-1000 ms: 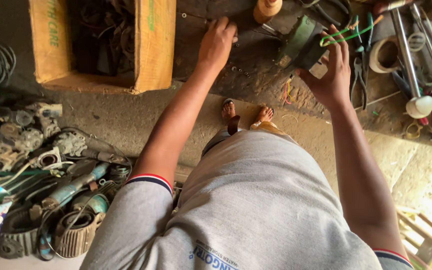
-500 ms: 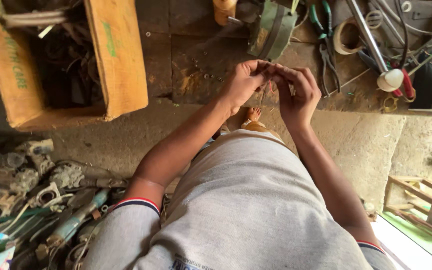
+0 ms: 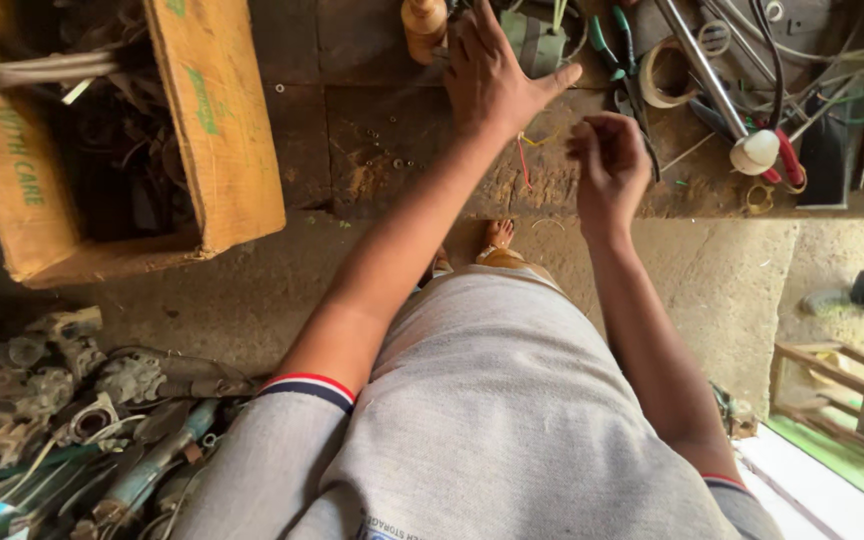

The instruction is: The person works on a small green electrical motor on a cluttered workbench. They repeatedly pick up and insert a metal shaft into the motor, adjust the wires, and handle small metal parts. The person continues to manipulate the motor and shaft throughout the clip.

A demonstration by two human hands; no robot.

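Dark and dusty, the wooden workbench (image 3: 392, 150) is full of tools. The left hand (image 3: 492, 75) is spread wide open, fingers apart, flat on the bench, holding nothing. The right hand (image 3: 607, 165) is curled loosely, fingertips pinched together just past the bench edge; I cannot tell if it grips anything. Thin coloured wires (image 3: 524, 150), one red and one yellow, lie on the bench between the two hands, close to both. One brown bottle (image 3: 424, 25) stands beside the left hand. One tape roll (image 3: 664, 75) lies past the right hand. One wooden box (image 3: 102, 130) sits far left of the wires.
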